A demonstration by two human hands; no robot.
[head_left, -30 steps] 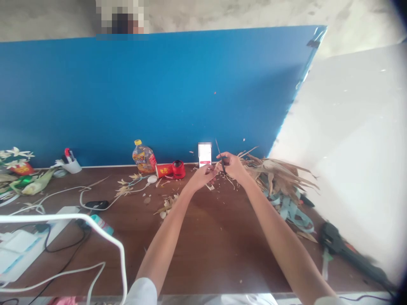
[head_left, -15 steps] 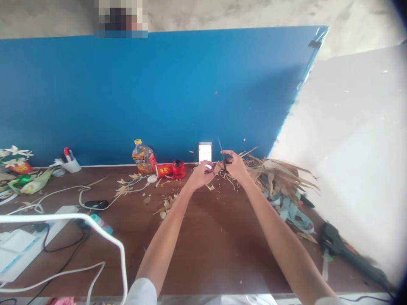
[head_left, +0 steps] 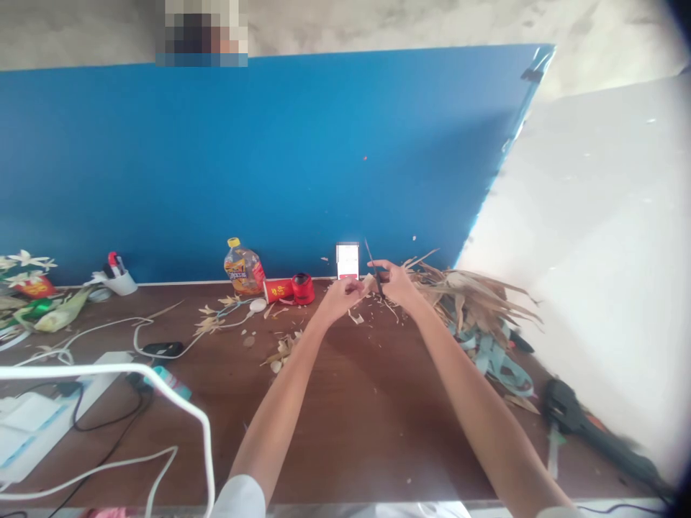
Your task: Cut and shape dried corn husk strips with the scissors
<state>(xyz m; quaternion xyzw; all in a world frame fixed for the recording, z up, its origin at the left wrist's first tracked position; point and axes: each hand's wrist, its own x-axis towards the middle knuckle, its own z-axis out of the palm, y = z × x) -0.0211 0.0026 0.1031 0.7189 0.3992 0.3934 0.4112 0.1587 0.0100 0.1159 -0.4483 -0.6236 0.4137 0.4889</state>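
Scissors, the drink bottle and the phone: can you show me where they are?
scissors (head_left: 373,265), head view, on the dark blades.
drink bottle (head_left: 244,269), head view, on its orange label.
phone (head_left: 347,260), head view, on its lit screen.

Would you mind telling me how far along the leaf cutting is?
Done: cut scraps litter the table. In hand: the right hand holds scissors against a small leaf piece pinched in the left hand. Left: a large pile of dried leaves beside the right arm looks uncut.
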